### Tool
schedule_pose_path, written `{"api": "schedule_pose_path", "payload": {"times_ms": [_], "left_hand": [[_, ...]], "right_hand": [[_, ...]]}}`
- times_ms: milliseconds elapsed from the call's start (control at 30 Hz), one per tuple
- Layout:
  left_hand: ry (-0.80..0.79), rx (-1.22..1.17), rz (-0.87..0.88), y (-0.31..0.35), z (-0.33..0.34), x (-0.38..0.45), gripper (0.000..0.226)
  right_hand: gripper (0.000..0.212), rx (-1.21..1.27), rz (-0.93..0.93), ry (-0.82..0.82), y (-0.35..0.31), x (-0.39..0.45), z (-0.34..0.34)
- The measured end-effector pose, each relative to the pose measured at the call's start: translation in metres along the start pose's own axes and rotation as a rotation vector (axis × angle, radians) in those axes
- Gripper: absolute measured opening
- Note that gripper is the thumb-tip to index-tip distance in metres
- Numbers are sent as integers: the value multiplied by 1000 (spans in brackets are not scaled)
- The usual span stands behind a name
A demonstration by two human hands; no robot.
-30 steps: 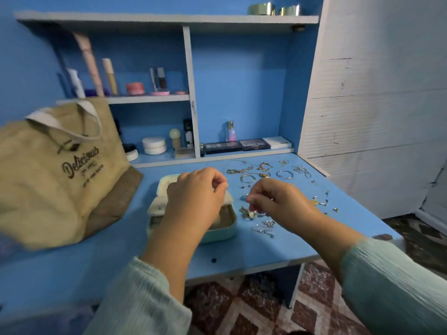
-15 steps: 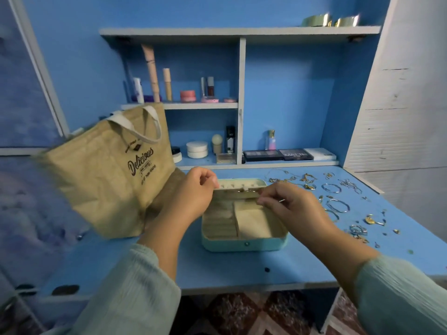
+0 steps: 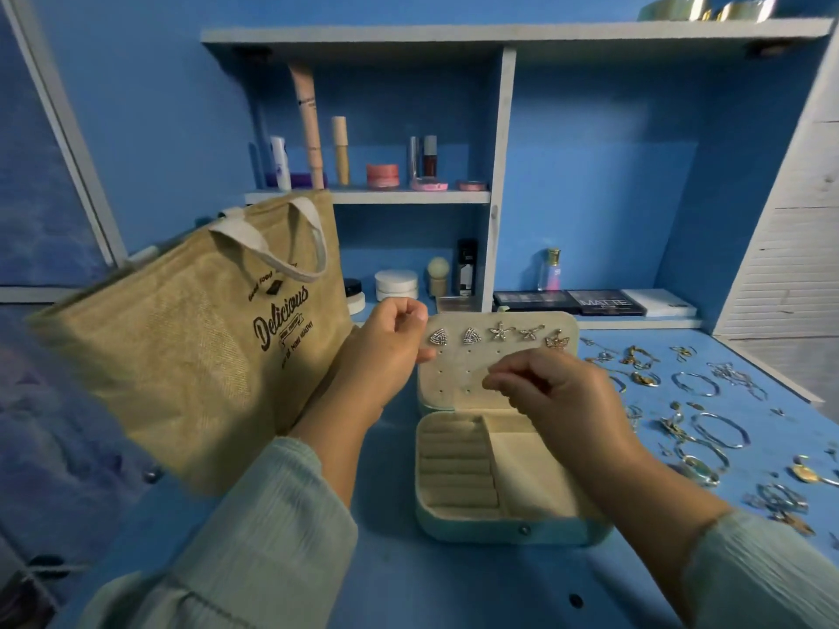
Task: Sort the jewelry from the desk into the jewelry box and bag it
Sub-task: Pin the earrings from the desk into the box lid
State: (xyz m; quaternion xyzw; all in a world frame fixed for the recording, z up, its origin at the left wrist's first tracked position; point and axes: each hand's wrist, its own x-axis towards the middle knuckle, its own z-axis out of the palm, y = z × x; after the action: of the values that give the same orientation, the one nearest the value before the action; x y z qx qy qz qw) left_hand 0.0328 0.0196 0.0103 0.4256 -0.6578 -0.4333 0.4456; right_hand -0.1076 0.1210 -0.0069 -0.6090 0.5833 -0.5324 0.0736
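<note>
Earring-pinning step: left hand [image 3: 386, 351] pinches the jewelry box [image 3: 499, 515] lid's left edge, right hand [image 3: 545, 392] is pinched closed over the lid's holes, contents hidden; next needs lining up a free hole

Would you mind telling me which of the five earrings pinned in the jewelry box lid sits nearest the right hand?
The butterfly-shaped earring at the row's right end, directly above the right hand; the triangles and stars lie further left.
</note>
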Motion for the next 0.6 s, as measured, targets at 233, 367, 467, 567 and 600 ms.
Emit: {"api": "schedule_pose_path", "payload": {"times_ms": [233,367,467,567,600], "left_hand": [[39,-266,-67,-15,0,2,11],[9,-278,-111,-22,0,4,13],[1,-291,-112,-25,1,3,13],[-14,-278,-94,-29,1,2,14],[-15,-275,-88,-29,1,2,14]], "right_hand": [[16,137,278,-103,-8,17,18],[15,-19,226,-159,-7,21,24],[11,-38,184,-149,-4,22,32],[13,-10,189,-139,-2,24,38],[14,-8,193,-140,-1,24,40]]}}
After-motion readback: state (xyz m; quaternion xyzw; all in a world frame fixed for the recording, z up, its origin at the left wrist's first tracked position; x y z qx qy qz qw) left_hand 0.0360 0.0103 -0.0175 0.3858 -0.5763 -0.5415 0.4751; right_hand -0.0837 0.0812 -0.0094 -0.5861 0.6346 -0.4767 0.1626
